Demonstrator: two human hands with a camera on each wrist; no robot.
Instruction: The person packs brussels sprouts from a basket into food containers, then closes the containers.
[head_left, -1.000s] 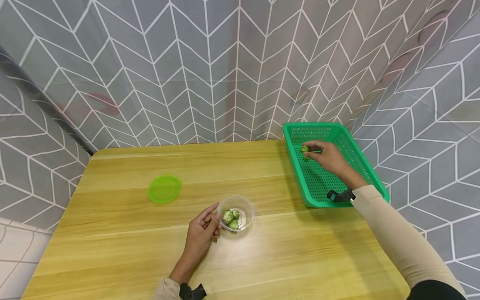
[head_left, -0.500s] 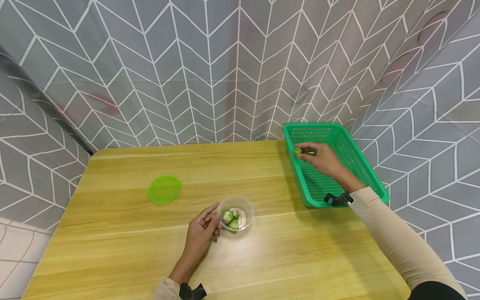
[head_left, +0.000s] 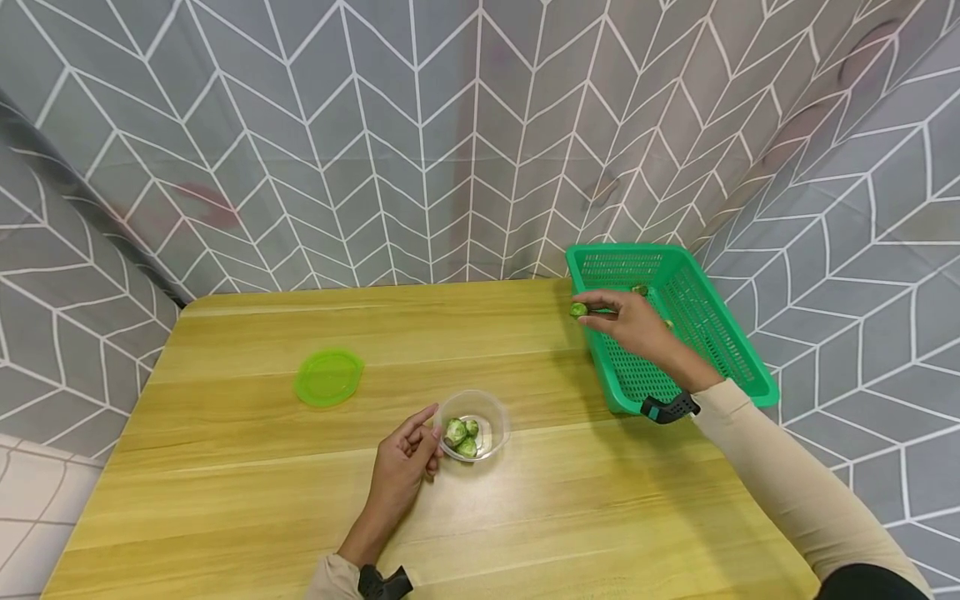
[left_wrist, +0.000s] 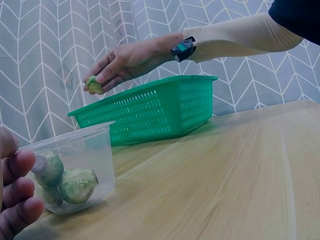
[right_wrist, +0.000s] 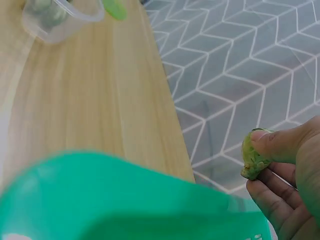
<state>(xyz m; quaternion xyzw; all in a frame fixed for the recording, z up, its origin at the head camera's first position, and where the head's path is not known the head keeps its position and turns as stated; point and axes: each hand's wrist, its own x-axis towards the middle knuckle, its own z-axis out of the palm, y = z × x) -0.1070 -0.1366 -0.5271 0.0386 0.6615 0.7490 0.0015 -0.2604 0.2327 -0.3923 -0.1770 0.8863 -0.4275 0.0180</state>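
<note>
My left hand [head_left: 403, 458] holds the left side of a clear plastic container [head_left: 495, 433], with the thumb at its rim. Several Brussels sprouts [head_left: 455, 432] lie inside the container, seen through its wall in the left wrist view. Over the left rim of a green basket [head_left: 611, 375], my right hand [head_left: 633, 321] pinches one Brussels sprout [head_left: 578, 309] between thumb and fingers. The right wrist view shows that held sprout [right_wrist: 253, 155] close up. More sprouts [head_left: 640, 290] lie in the basket, partly hidden behind the right hand.
A light green lid [head_left: 328, 378] lies flat on the wooden table [head_left: 225, 483], left of the container. Patterned grey curtains [head_left: 420, 150] hang behind the table and along its sides. The basket stands at the table's back right.
My right hand has moved left with the pinched sprout, from inside the basket to above its left rim. Sprouts in the basket have come into view behind it. The left hand stays put.
</note>
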